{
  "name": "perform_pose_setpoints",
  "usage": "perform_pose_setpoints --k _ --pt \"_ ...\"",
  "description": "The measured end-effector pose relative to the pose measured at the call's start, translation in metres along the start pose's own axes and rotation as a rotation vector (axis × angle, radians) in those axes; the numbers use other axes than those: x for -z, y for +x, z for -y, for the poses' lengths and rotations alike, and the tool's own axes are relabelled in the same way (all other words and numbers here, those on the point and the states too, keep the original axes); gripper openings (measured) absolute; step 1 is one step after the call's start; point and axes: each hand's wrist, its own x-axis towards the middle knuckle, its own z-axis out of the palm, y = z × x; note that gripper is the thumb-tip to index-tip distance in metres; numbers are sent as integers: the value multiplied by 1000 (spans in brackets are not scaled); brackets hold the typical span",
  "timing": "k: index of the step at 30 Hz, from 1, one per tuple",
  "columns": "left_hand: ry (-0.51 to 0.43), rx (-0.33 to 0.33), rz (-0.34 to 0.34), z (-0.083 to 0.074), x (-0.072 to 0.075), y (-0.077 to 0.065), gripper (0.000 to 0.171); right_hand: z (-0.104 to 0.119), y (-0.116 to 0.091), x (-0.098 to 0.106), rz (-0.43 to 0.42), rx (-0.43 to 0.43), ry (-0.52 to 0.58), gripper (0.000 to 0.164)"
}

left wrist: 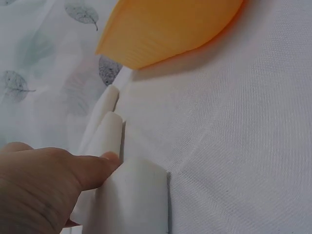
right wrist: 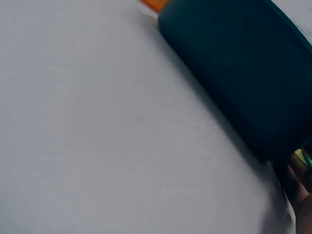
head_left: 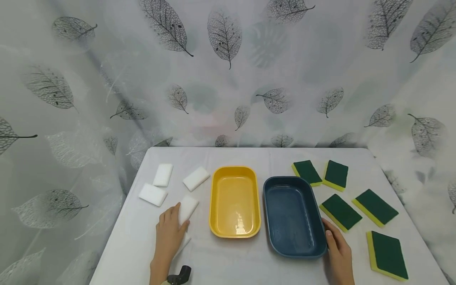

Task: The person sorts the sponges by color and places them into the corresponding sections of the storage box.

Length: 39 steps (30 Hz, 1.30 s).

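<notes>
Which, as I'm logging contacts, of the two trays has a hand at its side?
The dark blue tray: the right hand is at its right side, while the yellow tray has no hand on it.

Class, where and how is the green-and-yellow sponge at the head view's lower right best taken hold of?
Probably by its left and right edges, pinched from above with the right hand: the sponge lies flat, green face up, with white tablecloth showing on both sides for thumb and fingers.
</notes>
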Motion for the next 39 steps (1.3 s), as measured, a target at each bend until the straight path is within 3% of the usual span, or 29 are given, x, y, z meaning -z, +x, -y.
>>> perform_pose_setpoints --k 5,14,18,23,30,39 --pt "-30 -8 -47 -2 -2 3 66 -1 -2 -9 -68 -42 55 49" --pt "-106 -97 -174 -13 15 -2 62 -5 1 -13 -117 13 17 45" --pt "-157 -145 -157 -29 25 -5 63 -4 1 -13 -135 48 1 43" --pt "-159 -266 -187 -55 32 -12 65 -4 0 -14 -126 60 19 44" --pt "-211 -435 -187 -91 26 -16 69 -6 -4 -16 -119 56 -10 44" --pt "-273 -545 -131 -125 23 -24 69 -5 -4 -18 -108 64 -10 45"
